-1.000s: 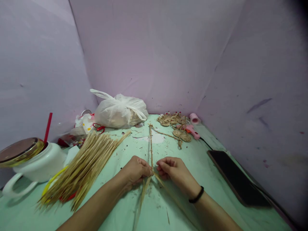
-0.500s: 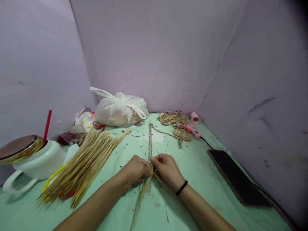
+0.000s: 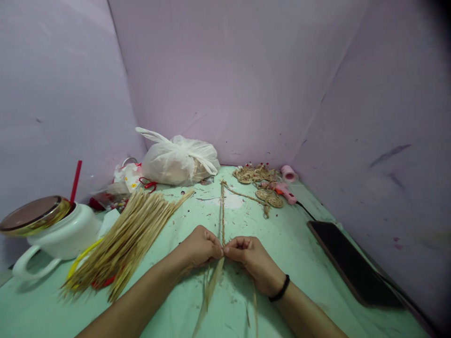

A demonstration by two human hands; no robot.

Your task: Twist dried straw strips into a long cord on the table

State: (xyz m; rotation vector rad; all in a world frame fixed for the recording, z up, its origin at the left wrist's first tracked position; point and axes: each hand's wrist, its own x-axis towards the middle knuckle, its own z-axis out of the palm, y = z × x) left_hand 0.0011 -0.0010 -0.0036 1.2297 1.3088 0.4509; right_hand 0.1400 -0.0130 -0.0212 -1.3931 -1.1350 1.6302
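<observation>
A thin tan braid of dried plant fibre (image 3: 222,211) runs straight down the middle of the table toward me. At its near end my left hand (image 3: 203,245) is closed, thumb and fingers pinching the braid. Across from it my right hand (image 3: 248,253), with a black band on the wrist, pinches the same spot, the fingertips of both hands almost meeting. Loose flat strands (image 3: 211,288) trail from between the hands toward the table's front edge. From the braid's far end, a second length of cord (image 3: 244,194) bends off to the right.
Left are a bundle of dried strips (image 3: 137,234) and a white mug (image 3: 72,234) with a lid and red straw. Behind lies a tied white plastic bag (image 3: 179,162). On the right are coiled braid pieces (image 3: 253,173), a pink glue gun (image 3: 286,192) and a black phone (image 3: 352,263).
My right hand has moved down and slightly right along the braid, to its near end beside my left fingertips. The view has shifted slightly.
</observation>
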